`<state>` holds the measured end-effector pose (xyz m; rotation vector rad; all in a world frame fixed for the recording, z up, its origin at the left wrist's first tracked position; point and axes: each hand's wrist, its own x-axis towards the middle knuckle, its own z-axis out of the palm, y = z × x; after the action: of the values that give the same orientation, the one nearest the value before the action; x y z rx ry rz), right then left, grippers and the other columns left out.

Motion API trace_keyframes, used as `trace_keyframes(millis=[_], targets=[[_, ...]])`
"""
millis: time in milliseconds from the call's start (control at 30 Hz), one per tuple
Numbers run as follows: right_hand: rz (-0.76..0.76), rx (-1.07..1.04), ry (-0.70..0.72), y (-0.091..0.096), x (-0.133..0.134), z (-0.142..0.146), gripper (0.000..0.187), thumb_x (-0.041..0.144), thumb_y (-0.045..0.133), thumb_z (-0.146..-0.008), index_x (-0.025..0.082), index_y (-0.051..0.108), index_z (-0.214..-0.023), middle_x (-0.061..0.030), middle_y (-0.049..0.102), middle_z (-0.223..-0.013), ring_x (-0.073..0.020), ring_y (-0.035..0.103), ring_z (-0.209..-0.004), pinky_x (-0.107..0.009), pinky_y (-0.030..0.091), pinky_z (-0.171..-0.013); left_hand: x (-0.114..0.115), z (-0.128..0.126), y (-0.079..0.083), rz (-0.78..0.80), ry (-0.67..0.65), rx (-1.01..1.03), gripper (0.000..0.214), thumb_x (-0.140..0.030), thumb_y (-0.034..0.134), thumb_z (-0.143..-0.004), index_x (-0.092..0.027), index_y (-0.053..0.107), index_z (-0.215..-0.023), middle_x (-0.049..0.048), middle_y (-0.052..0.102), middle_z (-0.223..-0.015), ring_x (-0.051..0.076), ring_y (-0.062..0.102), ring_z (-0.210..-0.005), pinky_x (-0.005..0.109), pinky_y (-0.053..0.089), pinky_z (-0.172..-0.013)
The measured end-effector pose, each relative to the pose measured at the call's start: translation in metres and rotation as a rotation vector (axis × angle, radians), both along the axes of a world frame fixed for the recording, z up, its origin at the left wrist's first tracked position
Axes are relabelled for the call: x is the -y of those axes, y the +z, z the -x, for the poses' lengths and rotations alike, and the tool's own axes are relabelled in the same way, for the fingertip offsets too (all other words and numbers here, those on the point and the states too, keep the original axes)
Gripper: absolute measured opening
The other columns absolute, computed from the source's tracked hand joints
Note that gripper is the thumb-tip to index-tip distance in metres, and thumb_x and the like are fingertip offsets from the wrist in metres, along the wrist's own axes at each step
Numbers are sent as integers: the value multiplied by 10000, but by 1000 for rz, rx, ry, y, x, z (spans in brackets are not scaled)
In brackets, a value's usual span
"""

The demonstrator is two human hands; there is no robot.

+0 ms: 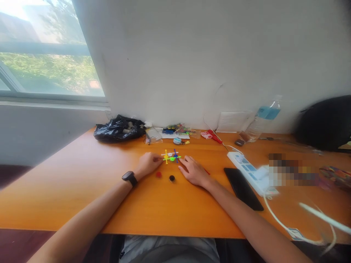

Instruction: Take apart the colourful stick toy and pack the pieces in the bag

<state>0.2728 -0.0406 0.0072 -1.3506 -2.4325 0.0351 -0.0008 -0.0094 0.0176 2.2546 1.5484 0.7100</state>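
Observation:
A small toy of yellow, green, blue and white plastic rods (pixel 171 156) lies on the orange table (pixel 68 190), between my two hands. My left hand (pixel 148 164), with a black watch on the wrist, is curled, its fingertips pinched on the toy's yellow end. My right hand (pixel 193 170) rests flat on the table just right of the toy, fingers stretched toward its green end. A red round piece (pixel 158 174) and a black round piece (pixel 172 178) sit on the table just in front of the toy.
A black plastic bag (pixel 118 128) and a heap of small coloured parts (pixel 175 130) lie by the wall. To the right are a black phone (pixel 242 187), a white power strip (pixel 248 171) with cable, a water bottle (pixel 261 119) and a dark bag (pixel 326 122).

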Motion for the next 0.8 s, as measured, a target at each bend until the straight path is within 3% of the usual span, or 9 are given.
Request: trace_keyframes(millis=[533,800], targets=[[8,13,14,1,-2,0,381,371,487,-1067,224,622,-1392,-111,633,-1132,-263,584,-1038,-393,465,-938,-1,0,-2,1,5,15,261,-351,625,-914,-281,837,-1049,29,774,-857,177,647,-711,259,390,-632],[-31,-174,-26,3,0,-1,255,292,535,-1033,204,667,-1232,-101,688,-1090,-259,617,-1034,-379,489,-917,-2,1,-3,-4,27,80,213,-312,630,-881,-225,795,-986,14,713,-768,162,614,-678,252,388,-616]])
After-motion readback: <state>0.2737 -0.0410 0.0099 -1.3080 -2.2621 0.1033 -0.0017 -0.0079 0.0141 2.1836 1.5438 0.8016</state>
